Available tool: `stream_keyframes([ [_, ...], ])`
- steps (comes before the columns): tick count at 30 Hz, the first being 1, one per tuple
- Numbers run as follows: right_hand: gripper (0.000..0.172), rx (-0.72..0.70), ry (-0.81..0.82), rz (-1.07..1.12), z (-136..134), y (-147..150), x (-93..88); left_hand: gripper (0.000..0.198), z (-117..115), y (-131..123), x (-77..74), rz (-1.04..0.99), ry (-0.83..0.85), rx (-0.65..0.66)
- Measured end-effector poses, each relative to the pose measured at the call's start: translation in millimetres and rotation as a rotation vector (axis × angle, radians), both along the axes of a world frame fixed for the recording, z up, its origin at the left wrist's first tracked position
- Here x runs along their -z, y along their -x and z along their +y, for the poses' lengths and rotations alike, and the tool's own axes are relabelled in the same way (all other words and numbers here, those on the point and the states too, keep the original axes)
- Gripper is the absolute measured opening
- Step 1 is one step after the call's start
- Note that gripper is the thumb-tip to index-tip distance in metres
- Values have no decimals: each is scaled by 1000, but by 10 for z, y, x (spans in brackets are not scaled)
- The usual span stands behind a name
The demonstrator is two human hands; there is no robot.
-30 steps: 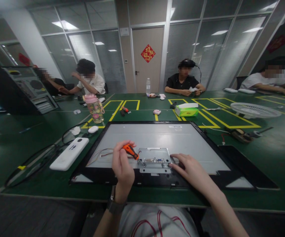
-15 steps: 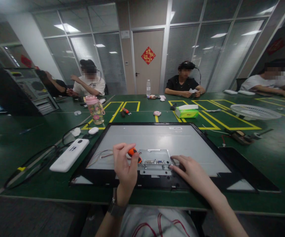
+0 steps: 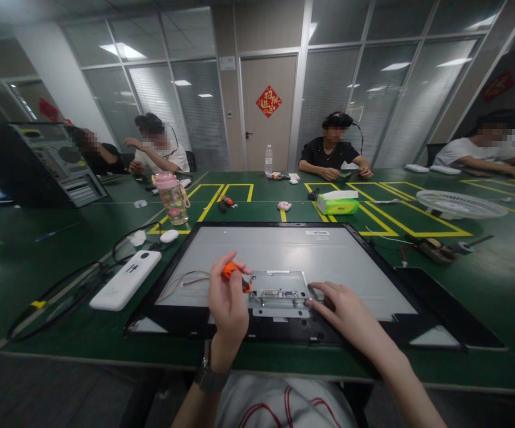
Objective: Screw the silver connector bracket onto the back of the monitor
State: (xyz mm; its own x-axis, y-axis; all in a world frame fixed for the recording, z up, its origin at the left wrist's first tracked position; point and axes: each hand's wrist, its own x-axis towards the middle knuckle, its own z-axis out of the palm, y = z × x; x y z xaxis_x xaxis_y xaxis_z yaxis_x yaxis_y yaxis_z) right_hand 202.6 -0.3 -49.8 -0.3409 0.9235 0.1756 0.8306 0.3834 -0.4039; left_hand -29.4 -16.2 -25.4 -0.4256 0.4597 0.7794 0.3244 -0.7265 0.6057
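An orange-and-black screwdriver (image 3: 232,271) is gripped in the fingers of my left hand (image 3: 227,300). Its shaft slants down toward the left edge of a metal bracket (image 3: 279,280) with connector ports; I cannot make out exactly where the tip rests. My right hand (image 3: 341,306) holds the bracket's right edge, thumb and index finger against it. The bracket lies on the grey back of a flat display panel (image 3: 239,244) with a black frame, flat on the green table. Thin wires (image 3: 188,278) run across the panel left of my left hand.
Left of the panel lie a white power bank (image 3: 126,280) and black cables (image 3: 61,297), with a pink-lidded bottle (image 3: 171,199) behind. A dark flat slab (image 3: 448,303) lies to the right. Farther back are a tissue pack (image 3: 338,203), a computer case (image 3: 38,166) and several seated people.
My left hand has turned and shifted slightly, and the screwdriver handle has tipped left and up with it. My right hand stays at the bracket. The person across has lowered and spread their hands.
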Motion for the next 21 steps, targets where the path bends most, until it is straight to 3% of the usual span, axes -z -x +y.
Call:
stream_keyframes([
  [6,35,-6,-11,22,-6,-11,9,33,-19,29,69,-42,85,117],
  [13,36,-15,-25,9,0,-9,10,15,10,50,9,78,-67,-77],
  [18,35,-7,-16,-7,-2,-3,-3,33,-11,39,18,9,70,16],
  [21,34,-10,-33,2,2,-10,14,29,-22,31,11,50,7,-23],
])
